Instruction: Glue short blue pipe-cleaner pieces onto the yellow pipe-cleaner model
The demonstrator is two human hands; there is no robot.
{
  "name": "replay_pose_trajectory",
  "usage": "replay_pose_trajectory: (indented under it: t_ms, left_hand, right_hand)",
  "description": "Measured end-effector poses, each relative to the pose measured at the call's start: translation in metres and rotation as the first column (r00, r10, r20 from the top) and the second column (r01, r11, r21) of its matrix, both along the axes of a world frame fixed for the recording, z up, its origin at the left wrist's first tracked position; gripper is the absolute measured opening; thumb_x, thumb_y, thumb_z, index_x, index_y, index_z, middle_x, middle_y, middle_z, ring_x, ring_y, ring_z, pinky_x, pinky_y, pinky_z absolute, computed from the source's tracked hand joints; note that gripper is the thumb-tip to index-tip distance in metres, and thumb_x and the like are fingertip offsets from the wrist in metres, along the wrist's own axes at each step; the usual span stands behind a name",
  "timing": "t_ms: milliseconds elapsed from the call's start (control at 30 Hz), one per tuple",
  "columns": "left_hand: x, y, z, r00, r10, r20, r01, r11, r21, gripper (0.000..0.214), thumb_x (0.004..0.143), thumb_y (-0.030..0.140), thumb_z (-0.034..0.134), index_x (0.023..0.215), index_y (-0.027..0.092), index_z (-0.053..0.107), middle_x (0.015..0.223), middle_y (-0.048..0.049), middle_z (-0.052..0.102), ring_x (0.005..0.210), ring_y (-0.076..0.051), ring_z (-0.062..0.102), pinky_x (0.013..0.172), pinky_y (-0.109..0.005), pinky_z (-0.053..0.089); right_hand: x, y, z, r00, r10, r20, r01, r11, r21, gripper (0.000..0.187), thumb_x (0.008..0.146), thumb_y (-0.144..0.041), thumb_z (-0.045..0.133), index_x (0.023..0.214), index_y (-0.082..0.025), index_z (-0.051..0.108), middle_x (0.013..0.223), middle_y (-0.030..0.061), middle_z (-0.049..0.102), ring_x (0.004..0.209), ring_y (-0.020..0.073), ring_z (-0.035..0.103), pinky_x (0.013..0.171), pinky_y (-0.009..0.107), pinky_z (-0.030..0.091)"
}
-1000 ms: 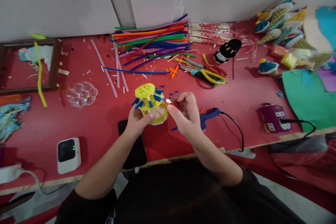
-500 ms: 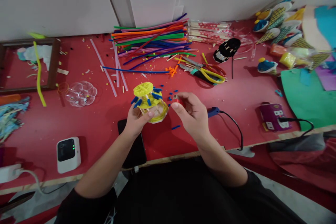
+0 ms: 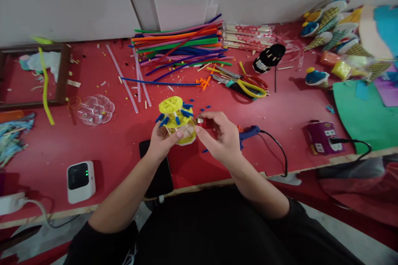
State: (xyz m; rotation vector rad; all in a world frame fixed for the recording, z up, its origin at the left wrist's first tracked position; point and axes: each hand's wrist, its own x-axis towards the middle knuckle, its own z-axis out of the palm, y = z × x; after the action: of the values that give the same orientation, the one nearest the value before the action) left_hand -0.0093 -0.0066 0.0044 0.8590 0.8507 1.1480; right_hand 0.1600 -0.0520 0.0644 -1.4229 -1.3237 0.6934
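My left grip [image 3: 162, 140] is curled around the yellow carousel model [image 3: 178, 121]; just beside it, my right grip [image 3: 224, 138] pinches a red lighter [image 3: 205, 122].

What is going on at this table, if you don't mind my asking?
A person is working on a small tiered yellow craft piece with blue bits sticking out around it. The left hand holds it above the red table, while the right hand holds a red lighter with its metal end close to the piece's side; no flame shows. A blue glue gun lies beside the right hand, and a pile of colored pipe cleaners lies farther back.
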Motion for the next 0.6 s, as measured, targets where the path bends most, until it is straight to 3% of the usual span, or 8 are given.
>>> replay_pose_trajectory:
  t_ms: [300, 600]
  left_hand:
    - [-0.0013, 0.0001, -0.0014, 1.000, -0.012, -0.016, 0.012, 1.000, 0.027, 0.046, 0.058, 0.040, 0.098, 0.098, 0.027, 0.078, 0.100, -0.0033, 0.083, 0.089, -0.024, 0.080, 0.081, -0.037, 0.068]
    - [-0.0032, 0.0001, -0.0032, 0.999, -0.035, -0.024, 0.035, 0.999, -0.005, 0.050, 0.059, 0.040, 0.098, 0.102, 0.028, 0.076, 0.104, -0.0046, 0.082, 0.094, -0.027, 0.080, 0.088, -0.044, 0.066]
  right_hand:
    - [-0.0006, -0.0005, -0.0019, 0.999, -0.035, 0.012, 0.036, 0.999, -0.008, 0.018, 0.086, -0.028, 0.067, 0.103, -0.023, 0.068, 0.093, 0.0033, 0.075, 0.086, 0.0193, 0.068, 0.080, 0.037, 0.057]
    - [0.0001, 0.0016, -0.0003, 0.995, -0.044, 0.088, 0.041, 0.998, 0.038, 0.015, 0.087, -0.027, 0.066, 0.101, -0.023, 0.068, 0.090, 0.0040, 0.075, 0.085, 0.0199, 0.067, 0.079, 0.038, 0.056]
